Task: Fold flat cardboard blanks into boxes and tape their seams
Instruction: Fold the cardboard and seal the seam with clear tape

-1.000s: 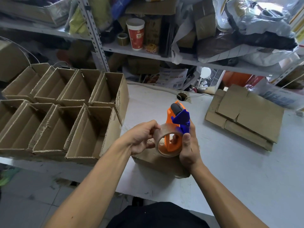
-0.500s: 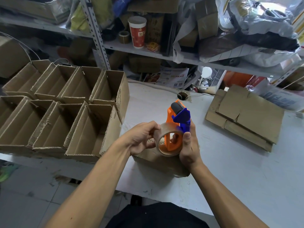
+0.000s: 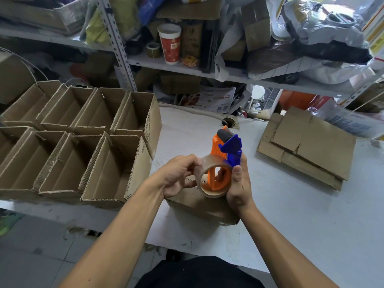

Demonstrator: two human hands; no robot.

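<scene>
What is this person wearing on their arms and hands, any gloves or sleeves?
No gloves: the left hand and right hand are bare, with no rings or watch showing. Both forearms are bare to the frame's edge, no sleeves visible. A dark garment shows at the bottom.

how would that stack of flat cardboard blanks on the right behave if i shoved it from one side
The flat cardboard blanks would probably slide easily on the smooth white table. The sheets lie loose and already offset, so they would likely fan apart rather than move together. Each looks stiff and light.
</scene>
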